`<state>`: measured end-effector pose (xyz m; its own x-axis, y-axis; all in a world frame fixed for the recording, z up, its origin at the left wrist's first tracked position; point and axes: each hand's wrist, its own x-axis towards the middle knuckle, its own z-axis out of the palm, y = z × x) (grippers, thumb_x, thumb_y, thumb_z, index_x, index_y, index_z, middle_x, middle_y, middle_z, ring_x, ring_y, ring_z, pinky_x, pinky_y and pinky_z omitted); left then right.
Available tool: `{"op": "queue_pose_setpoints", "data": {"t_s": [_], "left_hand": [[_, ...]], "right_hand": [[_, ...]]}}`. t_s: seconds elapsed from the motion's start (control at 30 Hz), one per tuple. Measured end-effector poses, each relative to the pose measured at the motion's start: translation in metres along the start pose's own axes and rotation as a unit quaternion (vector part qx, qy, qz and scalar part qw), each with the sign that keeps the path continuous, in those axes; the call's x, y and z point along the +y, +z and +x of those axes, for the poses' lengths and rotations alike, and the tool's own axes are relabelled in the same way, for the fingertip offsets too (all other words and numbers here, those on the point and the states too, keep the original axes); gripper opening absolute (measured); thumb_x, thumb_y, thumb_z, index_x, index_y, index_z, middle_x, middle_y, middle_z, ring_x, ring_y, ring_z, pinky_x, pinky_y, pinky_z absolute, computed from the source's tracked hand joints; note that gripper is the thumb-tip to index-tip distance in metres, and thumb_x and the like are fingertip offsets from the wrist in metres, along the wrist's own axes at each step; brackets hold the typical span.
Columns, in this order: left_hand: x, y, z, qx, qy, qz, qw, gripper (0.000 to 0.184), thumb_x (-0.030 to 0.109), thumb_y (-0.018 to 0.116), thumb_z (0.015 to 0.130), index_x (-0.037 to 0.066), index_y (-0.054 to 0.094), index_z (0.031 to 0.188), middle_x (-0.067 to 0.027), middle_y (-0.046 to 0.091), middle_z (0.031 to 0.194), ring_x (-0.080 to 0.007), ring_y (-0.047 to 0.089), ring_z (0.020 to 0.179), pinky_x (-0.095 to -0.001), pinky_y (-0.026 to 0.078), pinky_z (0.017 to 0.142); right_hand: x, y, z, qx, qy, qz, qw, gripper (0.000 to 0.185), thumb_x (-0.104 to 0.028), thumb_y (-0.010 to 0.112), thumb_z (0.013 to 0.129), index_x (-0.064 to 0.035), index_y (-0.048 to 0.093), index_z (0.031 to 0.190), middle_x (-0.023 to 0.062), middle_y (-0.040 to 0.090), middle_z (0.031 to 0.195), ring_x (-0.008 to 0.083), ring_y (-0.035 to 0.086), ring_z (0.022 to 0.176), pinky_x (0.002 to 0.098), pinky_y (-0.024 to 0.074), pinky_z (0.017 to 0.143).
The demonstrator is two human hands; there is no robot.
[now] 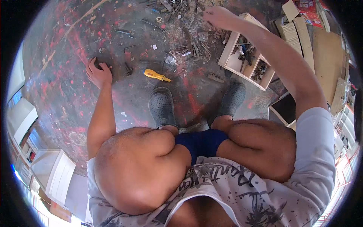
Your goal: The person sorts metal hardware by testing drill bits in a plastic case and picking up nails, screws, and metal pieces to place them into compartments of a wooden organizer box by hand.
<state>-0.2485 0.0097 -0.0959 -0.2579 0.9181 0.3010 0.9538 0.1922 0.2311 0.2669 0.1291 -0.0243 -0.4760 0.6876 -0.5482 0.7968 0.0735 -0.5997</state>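
Note:
My left hand (pixel 99 74) is at the left on the stained floor, its fingers apart and thumb spread, with nothing visible in it. Stretched out to the far side, my right hand (pixel 218 18) is over scattered metal bits, its fingers bent together. Whatever they hold, if anything, is hidden. A wooden box (pixel 228 52) with compartments holds small hardware and stands under my right forearm. Between my left hand and the box lies a yellow-handled screwdriver (pixel 154 74). Near my left hand is a small dark metal piece (pixel 128 69).
Loose metal parts and scraps (pixel 194 49) cover the floor ahead. My dark clogs (pixel 162 106) stand near the screwdriver. Cardboard (pixel 293 36) and a wooden board (pixel 327 68) are at the right. A dark framed tray (pixel 283 109) lies beside my right knee.

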Motion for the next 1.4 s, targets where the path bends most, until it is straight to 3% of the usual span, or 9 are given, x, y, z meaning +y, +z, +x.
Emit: {"op": "queue_pose_setpoints", "data": {"t_s": [0.07,0.17,0.27,0.6,0.73,0.77,0.87,1.07,1.4], "left_hand": [[0.001,0.0,0.001,0.004,0.001,0.002,1.0,0.038,0.02,0.06,0.089,0.011,0.062,0.126,-0.0075,0.057,0.138,-0.032,0.05,0.133,-0.0485,0.038,0.112],[0.003,0.0,0.0,0.006,0.0,-0.003,1.0,0.038,0.02,0.061,0.088,0.011,0.063,0.125,-0.0079,0.059,0.136,-0.0324,0.051,0.132,-0.0488,0.038,0.112],[0.001,0.001,0.001,0.013,0.009,-0.006,1.0,0.038,0.019,0.062,0.087,0.01,0.064,0.125,-0.0087,0.059,0.135,-0.0325,0.052,0.131,-0.049,0.039,0.112],[-0.004,0.004,-0.001,0.022,0.031,-0.014,0.999,0.038,0.02,0.063,0.088,0.008,0.065,0.124,-0.0099,0.06,0.135,-0.0326,0.052,0.13,-0.049,0.039,0.112],[-0.003,0.003,-0.001,0.016,0.022,-0.02,0.999,0.038,0.021,0.061,0.089,0.008,0.065,0.124,-0.0101,0.06,0.135,-0.0325,0.052,0.13,-0.049,0.039,0.112],[-0.004,0.004,-0.001,0.017,0.023,-0.022,0.999,0.038,0.021,0.061,0.089,0.008,0.065,0.124,-0.0103,0.06,0.135,-0.0326,0.052,0.131,-0.049,0.039,0.112],[-0.006,0.006,-0.001,0.022,0.024,-0.021,0.999,0.039,0.022,0.061,0.089,0.008,0.065,0.125,-0.0107,0.059,0.136,-0.033,0.051,0.132,-0.0491,0.039,0.113],[-0.008,0.007,-0.001,0.026,0.03,-0.028,0.999,0.039,0.022,0.062,0.088,0.008,0.065,0.125,-0.0112,0.059,0.137,-0.0338,0.049,0.134,-0.0497,0.037,0.114],[-0.008,0.008,-0.001,0.037,0.036,-0.013,0.999,0.038,0.02,0.062,0.087,0.01,0.065,0.123,-0.0092,0.06,0.135,-0.0321,0.053,0.13,-0.0485,0.041,0.111]], "right_hand": [[0.041,-0.016,0.003,-0.119,-0.014,0.259,0.958,0.019,-0.024,0.053,0.101,-0.006,0.055,0.096,0.0057,0.058,0.089,0.0159,0.058,0.081,0.0357,0.0488,0.072],[-0.008,-0.021,-0.045,-0.067,0.094,0.496,0.861,0.022,-0.029,0.049,0.103,-0.0094,0.053,0.095,0.0,0.052,0.086,0.0122,0.051,0.075,0.0308,0.0461,0.073],[-0.004,-0.027,-0.072,-0.089,0.08,0.533,0.837,0.023,-0.032,0.048,0.105,-0.0116,0.053,0.096,-0.0016,0.054,0.088,0.0131,0.053,0.077,0.0297,0.046,0.076],[0.047,-0.035,-0.151,-0.045,0.107,0.48,0.87,0.015,-0.023,0.053,0.101,-0.0094,0.059,0.103,0.0019,0.062,0.097,0.0141,0.06,0.085,0.0318,0.0515,0.081],[0.052,-0.026,-0.171,-0.046,0.16,0.433,0.886,0.034,-0.002,0.053,0.092,0.0007,0.056,0.126,0.0073,0.062,0.102,0.0161,0.06,0.086,0.0299,0.0532,0.08],[0.066,-0.02,-0.171,-0.054,0.154,0.432,0.887,0.054,0.008,0.055,0.087,0.0029,0.049,0.14,0.0103,0.063,0.104,0.0166,0.062,0.088,0.03,0.0547,0.083],[0.064,-0.012,-0.177,-0.041,0.186,0.363,0.912,0.062,0.014,0.056,0.085,0.0031,0.046,0.145,0.0139,0.064,0.111,0.0175,0.065,0.093,0.0301,0.0565,0.087],[0.063,-0.01,-0.183,-0.047,0.195,0.304,0.931,0.058,0.013,0.057,0.09,0.0056,0.044,0.146,0.0236,0.068,0.121,0.0241,0.072,0.101,0.0331,0.0625,0.087],[0.065,-0.016,-0.178,-0.056,0.192,0.347,0.916,0.038,0.002,0.057,0.099,0.0067,0.058,0.136,0.0145,0.07,0.122,0.0203,0.07,0.103,0.0338,0.0596,0.096]]}}
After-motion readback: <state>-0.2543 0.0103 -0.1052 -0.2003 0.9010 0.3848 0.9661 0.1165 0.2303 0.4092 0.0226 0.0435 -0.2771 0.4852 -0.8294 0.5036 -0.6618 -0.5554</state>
